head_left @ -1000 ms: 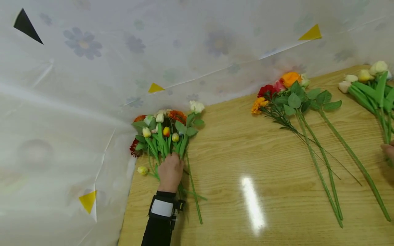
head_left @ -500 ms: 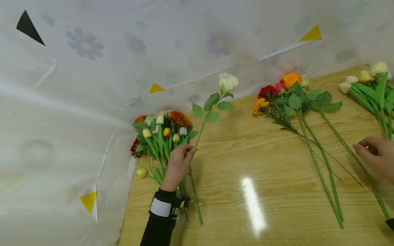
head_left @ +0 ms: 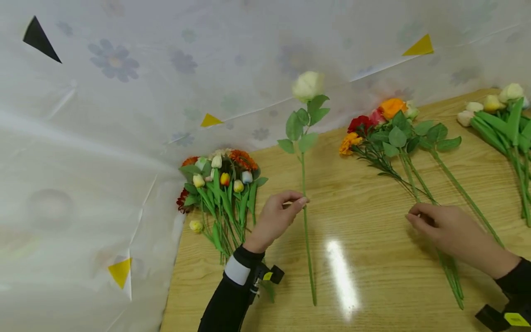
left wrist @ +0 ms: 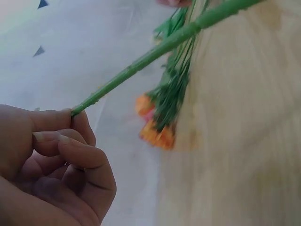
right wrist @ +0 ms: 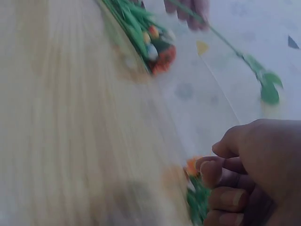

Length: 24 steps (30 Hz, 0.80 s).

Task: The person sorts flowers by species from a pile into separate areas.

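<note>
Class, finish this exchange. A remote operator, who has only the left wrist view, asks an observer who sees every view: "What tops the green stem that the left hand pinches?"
Observer: A white bloom tops that stem.
Operator: Is the right hand holding anything?
Observer: No, the right wrist view shows nothing in its grasp.
Operator: Are there flowers to the left of the left hand?
Observer: Yes, the head view shows a mixed bunch lying there.
</note>
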Tool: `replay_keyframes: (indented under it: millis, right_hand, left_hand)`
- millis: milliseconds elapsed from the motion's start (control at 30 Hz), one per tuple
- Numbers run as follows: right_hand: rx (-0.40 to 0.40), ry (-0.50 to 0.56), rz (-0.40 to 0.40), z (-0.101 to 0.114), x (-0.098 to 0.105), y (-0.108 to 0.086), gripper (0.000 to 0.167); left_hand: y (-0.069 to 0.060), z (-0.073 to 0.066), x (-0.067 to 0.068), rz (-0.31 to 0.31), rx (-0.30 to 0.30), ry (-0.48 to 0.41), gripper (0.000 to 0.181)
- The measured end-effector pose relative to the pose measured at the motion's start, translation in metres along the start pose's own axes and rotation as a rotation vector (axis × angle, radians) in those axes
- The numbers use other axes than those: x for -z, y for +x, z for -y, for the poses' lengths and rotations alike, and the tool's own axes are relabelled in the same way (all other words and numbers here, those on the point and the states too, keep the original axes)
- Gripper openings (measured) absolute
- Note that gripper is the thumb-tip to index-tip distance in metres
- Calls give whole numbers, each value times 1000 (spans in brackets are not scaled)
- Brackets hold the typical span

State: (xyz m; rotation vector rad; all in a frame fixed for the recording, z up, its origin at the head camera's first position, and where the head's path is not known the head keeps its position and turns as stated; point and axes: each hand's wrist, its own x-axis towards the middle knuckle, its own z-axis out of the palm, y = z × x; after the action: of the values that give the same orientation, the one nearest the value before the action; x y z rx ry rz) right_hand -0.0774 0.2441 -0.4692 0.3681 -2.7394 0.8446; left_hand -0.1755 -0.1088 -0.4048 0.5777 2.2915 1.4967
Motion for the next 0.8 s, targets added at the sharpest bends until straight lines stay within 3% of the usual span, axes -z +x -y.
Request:
replay_keyframes:
  millis: [133, 300, 400, 500, 600, 700, 800]
  right_hand:
    - [72, 225, 76, 26, -21, 3, 9]
    - [101, 575, 316, 53, -35, 7, 17]
    - [109, 692, 386, 63, -39, 9, 17]
    - [116, 707, 401, 67, -39, 9, 17]
    - [109, 654, 382, 65, -35, 9, 22]
    - [79, 534, 316, 55, -28, 10, 23]
    - [12, 398, 248, 36, -18, 10, 26]
  left_hand:
    - [6, 1, -26, 70, 10, -51, 29]
    - [13, -3, -55, 131, -5, -116, 25]
    - [16, -6, -67, 145, -21, -135, 22]
    - [18, -6, -76, 148, -27, -159, 21]
    - [19, -4, -79, 144, -31, -178, 24]
    - [17, 2, -75, 128, -22, -188, 29]
    - [12, 10, -63, 94, 6, -184, 32]
